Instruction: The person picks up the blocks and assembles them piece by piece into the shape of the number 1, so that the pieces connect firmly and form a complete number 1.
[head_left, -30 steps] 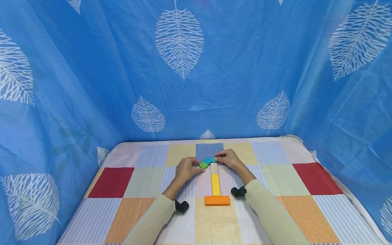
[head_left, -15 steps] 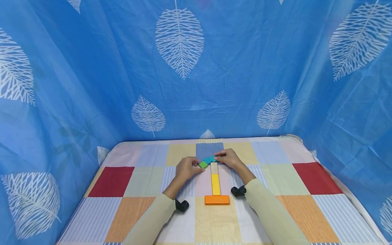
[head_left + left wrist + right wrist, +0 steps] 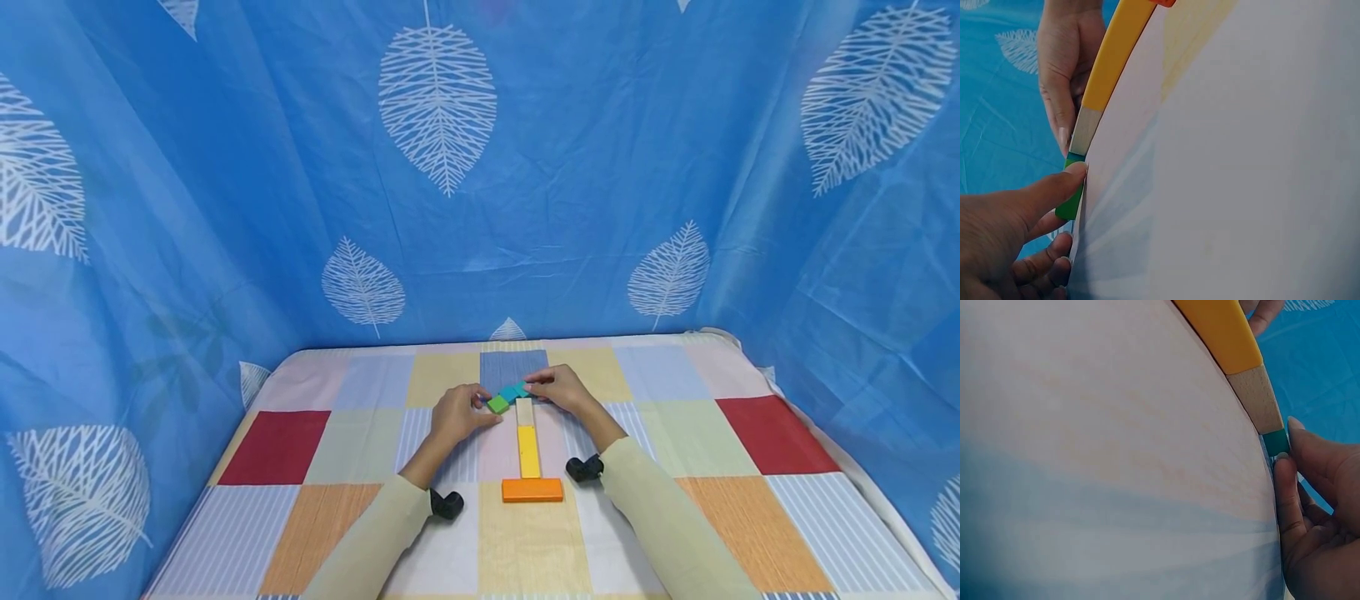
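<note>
Both hands meet at the far end of the block line on the patchwork-covered counter (image 3: 660, 500). The left hand (image 3: 457, 414) pinches the green block (image 3: 497, 404); the right hand (image 3: 558, 388) pinches the teal block (image 3: 514, 392), just beyond the plain wooden block (image 3: 524, 412). These look light, rigid and smooth, likely to skid on cloth, so short-edge fingertip pinches suit them.

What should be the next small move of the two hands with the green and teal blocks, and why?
Probably turn the pair square to the line. The left hand touches the green block and the right hand touches the teal block; together they lie slanted across the far end of the wooden block, while the yellow block and orange block already sit straight.
</note>
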A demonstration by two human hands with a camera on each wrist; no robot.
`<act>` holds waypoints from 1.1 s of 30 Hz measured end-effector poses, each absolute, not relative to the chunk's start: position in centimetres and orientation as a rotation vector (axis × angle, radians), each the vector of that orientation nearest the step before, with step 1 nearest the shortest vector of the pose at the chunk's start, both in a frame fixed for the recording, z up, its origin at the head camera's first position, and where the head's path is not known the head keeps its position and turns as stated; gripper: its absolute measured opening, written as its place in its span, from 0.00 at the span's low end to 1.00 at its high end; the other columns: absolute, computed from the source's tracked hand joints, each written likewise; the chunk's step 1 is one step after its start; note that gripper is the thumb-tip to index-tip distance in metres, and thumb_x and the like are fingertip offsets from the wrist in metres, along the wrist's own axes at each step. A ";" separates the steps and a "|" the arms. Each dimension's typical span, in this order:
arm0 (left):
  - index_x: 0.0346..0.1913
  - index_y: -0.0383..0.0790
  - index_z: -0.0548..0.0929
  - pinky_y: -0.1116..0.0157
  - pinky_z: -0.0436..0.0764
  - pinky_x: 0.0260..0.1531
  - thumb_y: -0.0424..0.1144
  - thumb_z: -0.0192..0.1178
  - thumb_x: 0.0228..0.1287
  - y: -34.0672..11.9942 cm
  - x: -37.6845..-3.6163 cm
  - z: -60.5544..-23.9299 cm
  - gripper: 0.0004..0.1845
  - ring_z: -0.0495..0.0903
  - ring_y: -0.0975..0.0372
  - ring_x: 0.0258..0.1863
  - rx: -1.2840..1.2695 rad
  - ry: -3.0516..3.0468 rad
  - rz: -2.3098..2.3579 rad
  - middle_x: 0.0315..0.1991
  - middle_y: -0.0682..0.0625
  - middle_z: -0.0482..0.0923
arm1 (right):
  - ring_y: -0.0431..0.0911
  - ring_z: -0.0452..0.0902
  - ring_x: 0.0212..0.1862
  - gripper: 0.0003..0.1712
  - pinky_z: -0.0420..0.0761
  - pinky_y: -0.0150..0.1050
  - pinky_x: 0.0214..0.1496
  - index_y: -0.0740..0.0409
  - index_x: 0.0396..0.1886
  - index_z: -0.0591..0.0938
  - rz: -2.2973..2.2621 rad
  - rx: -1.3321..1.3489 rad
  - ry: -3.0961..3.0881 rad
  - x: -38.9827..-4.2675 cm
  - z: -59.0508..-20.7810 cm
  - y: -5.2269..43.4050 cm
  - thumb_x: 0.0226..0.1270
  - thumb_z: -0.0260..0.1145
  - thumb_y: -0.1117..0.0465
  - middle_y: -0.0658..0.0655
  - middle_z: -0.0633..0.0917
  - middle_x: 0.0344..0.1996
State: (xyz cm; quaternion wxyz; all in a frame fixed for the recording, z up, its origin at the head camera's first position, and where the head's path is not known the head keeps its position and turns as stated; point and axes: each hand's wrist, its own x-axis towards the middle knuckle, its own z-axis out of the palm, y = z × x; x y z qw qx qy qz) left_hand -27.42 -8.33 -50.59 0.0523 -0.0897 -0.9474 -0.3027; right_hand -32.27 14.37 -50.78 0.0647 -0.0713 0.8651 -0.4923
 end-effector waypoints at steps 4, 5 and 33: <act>0.47 0.46 0.89 0.67 0.71 0.26 0.49 0.82 0.48 -8.4 -27.3 -50.3 0.23 0.72 0.64 0.26 -0.306 -2.895 -0.922 0.28 0.56 0.79 | 0.42 0.83 0.36 0.16 0.83 0.36 0.40 0.62 0.53 0.87 -1.482 -0.223 2.606 -32.3 -50.8 14.4 0.71 0.69 0.58 0.59 0.88 0.46; 0.47 0.46 0.89 0.67 0.72 0.26 0.49 0.82 0.47 -8.5 -27.3 -50.3 0.23 0.72 0.64 0.26 -0.314 -2.896 -0.921 0.28 0.56 0.79 | 0.42 0.83 0.36 0.17 0.83 0.36 0.40 0.62 0.54 0.87 -1.479 -0.221 2.606 -32.3 -50.9 14.4 0.71 0.69 0.58 0.60 0.88 0.46; 0.64 0.36 0.80 0.55 0.84 0.39 0.48 0.72 0.63 -12.6 -28.3 -48.3 0.30 0.84 0.53 0.43 -0.400 -2.780 -1.463 0.40 0.45 0.86 | 0.45 0.78 0.26 0.25 0.83 0.36 0.29 0.71 0.50 0.85 -1.810 -0.156 2.479 -32.9 -49.9 15.9 0.82 0.55 0.51 0.60 0.83 0.28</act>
